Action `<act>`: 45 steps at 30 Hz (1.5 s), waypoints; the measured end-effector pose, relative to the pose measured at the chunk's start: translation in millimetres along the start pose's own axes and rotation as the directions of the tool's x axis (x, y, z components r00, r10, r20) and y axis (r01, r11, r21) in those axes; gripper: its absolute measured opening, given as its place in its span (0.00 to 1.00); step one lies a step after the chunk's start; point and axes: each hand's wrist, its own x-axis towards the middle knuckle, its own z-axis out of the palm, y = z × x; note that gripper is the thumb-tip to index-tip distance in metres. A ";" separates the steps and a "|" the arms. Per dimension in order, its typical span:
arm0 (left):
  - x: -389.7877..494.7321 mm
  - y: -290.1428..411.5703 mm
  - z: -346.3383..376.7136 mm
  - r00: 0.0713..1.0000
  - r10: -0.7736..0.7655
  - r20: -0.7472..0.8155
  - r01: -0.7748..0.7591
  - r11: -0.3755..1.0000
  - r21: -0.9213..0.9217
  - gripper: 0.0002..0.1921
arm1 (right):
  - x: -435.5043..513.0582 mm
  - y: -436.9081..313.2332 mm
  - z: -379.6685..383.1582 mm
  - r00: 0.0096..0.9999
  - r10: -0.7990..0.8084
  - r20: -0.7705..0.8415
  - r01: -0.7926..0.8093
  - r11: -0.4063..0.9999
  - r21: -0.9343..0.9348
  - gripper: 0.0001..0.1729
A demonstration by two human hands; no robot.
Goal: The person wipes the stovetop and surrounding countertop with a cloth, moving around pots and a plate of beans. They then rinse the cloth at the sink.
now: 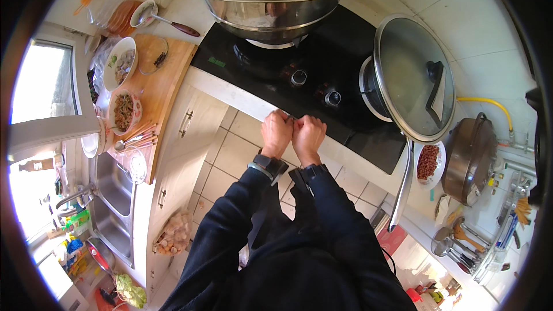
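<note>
My left hand and my right hand meet side by side at the front edge of the black gas cooktop. The fingers of both are curled in, with the knuckles facing up. I see nothing clearly held; the insides of the hands are hidden. Beyond them, a large lidded steel pot stands on the far burner. To the right, a pan with a glass lid sits over the other burner. Its long steel handle juts past the counter edge. Two control knobs, the left knob and the right knob, lie between.
On the left, a wooden board carries a white bowl, a bowl of minced food and several chopsticks. Below is a double sink. At right are a bowl of red beans or nuts and a dark lidded pot.
</note>
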 end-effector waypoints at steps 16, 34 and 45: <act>-9.6 4.5 11.1 0.996 0.055 -0.064 -0.057 0.998 -0.033 0.07 | -5.0 15.7 -0.8 0.993 -0.091 -0.070 0.089 0.996 -0.022 0.09; 6.6 -21.7 2.5 0.964 0.227 -0.142 -0.221 0.973 0.061 0.07 | 2.0 -1.4 13.1 0.991 -0.120 -0.051 0.118 0.992 -0.036 0.05; -102.7 16.6 112.6 0.871 0.465 0.159 -0.440 0.882 -0.167 0.04 | -80.9 120.4 -102.7 0.984 0.085 -0.159 -0.095 0.994 -0.053 0.07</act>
